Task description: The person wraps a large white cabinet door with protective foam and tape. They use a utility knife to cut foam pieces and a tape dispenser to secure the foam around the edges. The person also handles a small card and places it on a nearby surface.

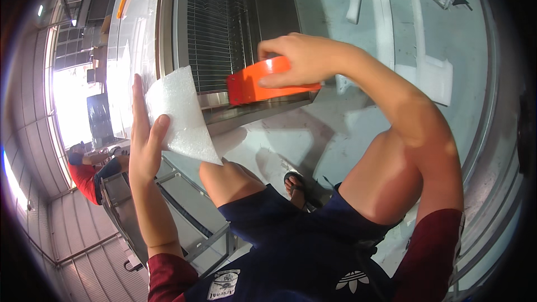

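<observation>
A piece of white foam sheet (178, 113) stands at the left, its lower corner tapering to a point above my left knee. My left hand (146, 140) holds its edge, thumb across the near face and fingers stretched upward along the clear panel side. My right hand (302, 62) grips an orange tape dispenser (268, 83) with a flat red end turned left toward the foam. A short gap separates the dispenser from the foam. Behind them is a metal cabinet (274, 11) with wire racks (215, 28) inside.
White foam strips (382, 17) and a foam piece (436, 81) lie on the pale floor at right. A person in a red shirt (84, 178) is at the far left, near a metal-framed cart (120, 201). My sandalled foot (293, 183) stands below the cabinet edge.
</observation>
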The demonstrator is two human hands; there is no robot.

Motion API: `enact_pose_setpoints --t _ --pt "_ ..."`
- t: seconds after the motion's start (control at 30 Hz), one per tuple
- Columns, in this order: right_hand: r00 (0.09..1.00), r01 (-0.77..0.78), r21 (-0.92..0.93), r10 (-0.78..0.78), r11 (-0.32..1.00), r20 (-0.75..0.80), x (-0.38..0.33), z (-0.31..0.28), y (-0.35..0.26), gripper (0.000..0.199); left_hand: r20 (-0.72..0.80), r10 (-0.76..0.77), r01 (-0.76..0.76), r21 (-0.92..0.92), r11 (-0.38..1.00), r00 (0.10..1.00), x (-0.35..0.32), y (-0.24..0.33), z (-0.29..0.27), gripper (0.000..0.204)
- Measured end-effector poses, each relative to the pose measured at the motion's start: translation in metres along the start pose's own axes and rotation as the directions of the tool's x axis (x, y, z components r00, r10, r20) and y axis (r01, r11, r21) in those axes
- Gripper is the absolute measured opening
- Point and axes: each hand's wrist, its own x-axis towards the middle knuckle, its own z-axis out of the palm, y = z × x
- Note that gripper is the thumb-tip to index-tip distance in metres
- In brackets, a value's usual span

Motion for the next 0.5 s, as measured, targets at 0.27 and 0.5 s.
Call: enact_pose_setpoints --t 0.27,0.5 --pt "0.976 0.188 0.002 -0.187 0.982 -0.110 0.026 0.019 -0.040 0.061 0.460 0.553 -0.716 0.376 0.588 0.695 0.013 0.070 -0.008 0.030" --pt "0.972 0.207 -0.029 -0.209 0.978 -0.111 0.031 0.019 -0.065 0.055 0.719 0.497 -0.853 0.267 0.449 0.486 0.057 0.090 -0.004 0.032"
